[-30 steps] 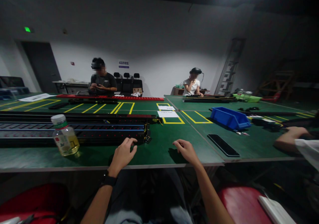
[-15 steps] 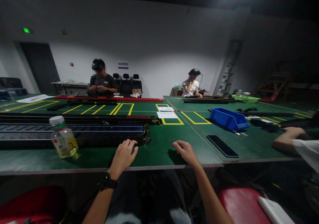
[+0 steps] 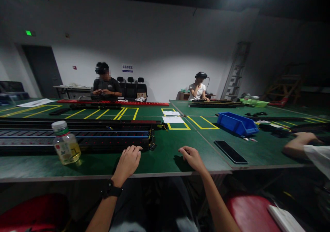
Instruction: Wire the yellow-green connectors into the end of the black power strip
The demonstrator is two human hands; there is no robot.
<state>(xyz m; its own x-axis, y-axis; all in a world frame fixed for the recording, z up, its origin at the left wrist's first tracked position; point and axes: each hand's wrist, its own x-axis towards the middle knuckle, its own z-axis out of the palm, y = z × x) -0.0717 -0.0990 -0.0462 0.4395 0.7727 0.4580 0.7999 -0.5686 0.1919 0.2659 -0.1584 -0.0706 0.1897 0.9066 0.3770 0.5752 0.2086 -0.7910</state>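
Black, probably stiff and heavy, the long rail (image 3: 113,141), likely best held by its sides, lay just beyond the slack, empty left grip (image 3: 129,161), the right grip (image 3: 191,156) loosely curled, empty too.

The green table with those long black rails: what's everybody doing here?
At the green table, the left hand is at the near edge of the black rail assembly; contact is hard to tell. The right hand is loosely curled, with a phone to its right. Nothing shows in either hand. A capped bottle stands before the assembly. Across the table, one co-worker has both hands together in front; another has one raised to the head.
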